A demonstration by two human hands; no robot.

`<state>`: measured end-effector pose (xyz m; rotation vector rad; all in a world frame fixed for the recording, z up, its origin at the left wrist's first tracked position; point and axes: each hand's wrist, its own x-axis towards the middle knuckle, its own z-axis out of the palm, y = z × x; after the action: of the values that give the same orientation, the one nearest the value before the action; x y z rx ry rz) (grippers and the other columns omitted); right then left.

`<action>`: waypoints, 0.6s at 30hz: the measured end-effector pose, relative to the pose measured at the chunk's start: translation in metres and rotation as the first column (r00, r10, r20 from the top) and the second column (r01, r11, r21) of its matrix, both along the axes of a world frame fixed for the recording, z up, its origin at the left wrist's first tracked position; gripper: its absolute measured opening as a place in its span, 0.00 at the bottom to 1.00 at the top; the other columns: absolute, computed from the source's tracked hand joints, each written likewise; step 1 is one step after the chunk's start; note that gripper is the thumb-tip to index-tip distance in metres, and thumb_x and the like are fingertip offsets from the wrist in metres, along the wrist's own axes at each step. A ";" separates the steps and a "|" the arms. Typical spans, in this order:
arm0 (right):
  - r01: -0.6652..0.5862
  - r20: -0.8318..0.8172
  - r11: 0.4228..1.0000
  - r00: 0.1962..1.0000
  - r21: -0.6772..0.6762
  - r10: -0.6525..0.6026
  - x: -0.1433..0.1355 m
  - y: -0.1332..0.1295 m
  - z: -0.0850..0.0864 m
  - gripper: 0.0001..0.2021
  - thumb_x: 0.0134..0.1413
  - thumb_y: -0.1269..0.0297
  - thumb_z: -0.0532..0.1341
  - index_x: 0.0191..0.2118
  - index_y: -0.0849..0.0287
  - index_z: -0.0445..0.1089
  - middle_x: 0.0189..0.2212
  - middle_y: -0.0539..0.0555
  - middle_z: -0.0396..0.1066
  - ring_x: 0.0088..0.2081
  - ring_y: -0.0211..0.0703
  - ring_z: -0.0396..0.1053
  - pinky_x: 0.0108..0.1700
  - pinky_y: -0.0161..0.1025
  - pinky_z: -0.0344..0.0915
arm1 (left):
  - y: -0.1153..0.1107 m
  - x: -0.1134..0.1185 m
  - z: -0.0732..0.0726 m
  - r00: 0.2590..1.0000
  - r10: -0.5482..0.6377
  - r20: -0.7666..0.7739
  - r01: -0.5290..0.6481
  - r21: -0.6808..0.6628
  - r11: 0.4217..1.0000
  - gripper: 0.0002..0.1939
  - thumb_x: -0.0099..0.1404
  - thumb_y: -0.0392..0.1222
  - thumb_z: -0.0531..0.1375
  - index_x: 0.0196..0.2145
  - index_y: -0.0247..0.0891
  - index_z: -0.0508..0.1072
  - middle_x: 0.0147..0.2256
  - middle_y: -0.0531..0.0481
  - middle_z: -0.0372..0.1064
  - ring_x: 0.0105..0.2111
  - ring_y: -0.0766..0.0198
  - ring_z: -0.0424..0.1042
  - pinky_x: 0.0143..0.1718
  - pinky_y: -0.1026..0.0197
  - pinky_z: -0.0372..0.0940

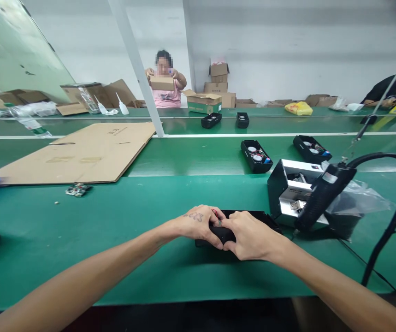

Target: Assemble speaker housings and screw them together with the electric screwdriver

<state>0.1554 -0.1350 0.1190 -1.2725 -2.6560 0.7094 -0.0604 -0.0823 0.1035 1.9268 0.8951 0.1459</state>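
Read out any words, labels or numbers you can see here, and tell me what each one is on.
Nothing reads clearly.
Flat cardboard sheet: faint printed marks, too blurred to read.
Left hand: dark marking on its back, not legible.
Label on the black hanging tool: too small.
Green box at the back: print unreadable.

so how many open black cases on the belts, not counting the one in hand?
4: two on the near belt, black case and black case; two on the far belt. Others may be hidden.
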 end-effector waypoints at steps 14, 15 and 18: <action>0.031 -0.034 0.994 0.999 -0.105 -0.035 0.000 0.015 0.003 0.16 0.48 0.64 0.71 0.46 0.57 0.82 0.25 0.50 0.76 0.22 0.40 0.65 0.25 0.38 0.53 | 0.007 0.004 0.006 1.000 0.007 -0.003 -0.007 -0.064 0.998 0.22 0.45 0.55 0.80 0.19 0.39 0.76 0.47 0.54 0.77 0.42 0.60 0.73 0.36 0.62 0.61; 0.040 -0.017 0.994 0.999 -0.107 -0.042 0.000 0.014 0.004 0.16 0.50 0.62 0.71 0.46 0.57 0.81 0.26 0.51 0.77 0.24 0.42 0.67 0.26 0.38 0.54 | 0.007 0.004 0.007 1.000 0.007 -0.007 -0.008 -0.060 0.998 0.22 0.45 0.54 0.80 0.19 0.39 0.76 0.48 0.54 0.77 0.42 0.61 0.73 0.35 0.62 0.61; 0.073 0.000 0.988 0.997 -0.135 -0.074 -0.001 0.011 0.007 0.15 0.51 0.61 0.72 0.45 0.58 0.81 0.30 0.54 0.79 0.28 0.46 0.72 0.27 0.38 0.56 | 0.007 0.004 0.008 1.000 0.006 -0.030 -0.007 -0.060 0.998 0.21 0.46 0.54 0.80 0.19 0.39 0.76 0.49 0.55 0.78 0.39 0.62 0.72 0.33 0.61 0.60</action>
<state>0.1542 -0.1237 0.1256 -1.3915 -2.5807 0.8939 -0.0566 -0.0756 0.1111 1.8752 0.9155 0.0937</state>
